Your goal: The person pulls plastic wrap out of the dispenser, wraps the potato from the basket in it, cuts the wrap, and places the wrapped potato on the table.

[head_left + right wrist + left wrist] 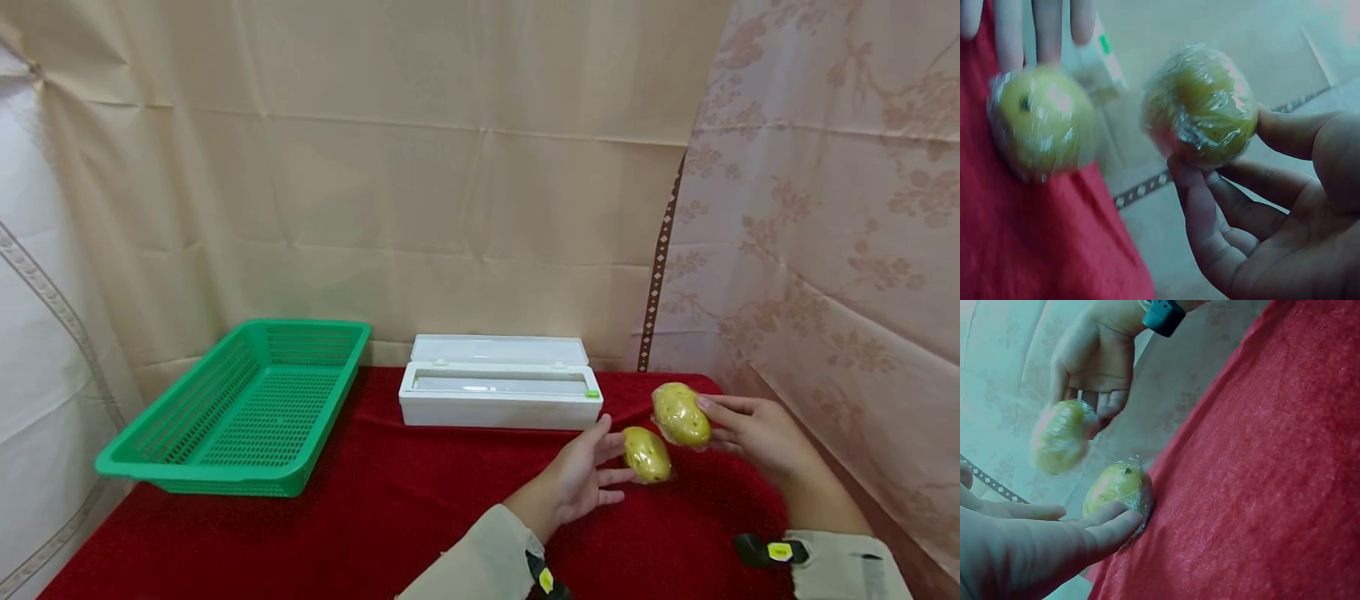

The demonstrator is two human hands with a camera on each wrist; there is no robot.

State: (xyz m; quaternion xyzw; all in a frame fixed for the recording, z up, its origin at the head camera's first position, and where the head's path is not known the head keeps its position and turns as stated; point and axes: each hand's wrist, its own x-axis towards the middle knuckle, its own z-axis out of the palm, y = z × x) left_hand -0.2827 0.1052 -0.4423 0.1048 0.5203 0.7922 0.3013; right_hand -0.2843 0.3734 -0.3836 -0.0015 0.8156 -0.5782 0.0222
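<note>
On the right side of the table, my right hand (757,437) holds a yellow oval fruit (681,414) wrapped in clear film, pinched between thumb and fingers. A second film-wrapped yellow fruit (647,455) lies just left of and below it. A dark spot shows on that second one in the left wrist view (1117,489). My left hand (577,477) reaches to it with fingers extended and spread; its fingertips touch the fruit's side without curling round it. Whether the cloth bears this fruit fully I cannot tell.
A white cling film dispenser (501,413) with its lid raised stands at the back middle, a green slider (592,394) at its right end. A green plastic basket (300,467) sits at the left. Red cloth (420,492) covers the table; curtains (450,183) hang behind and beside it.
</note>
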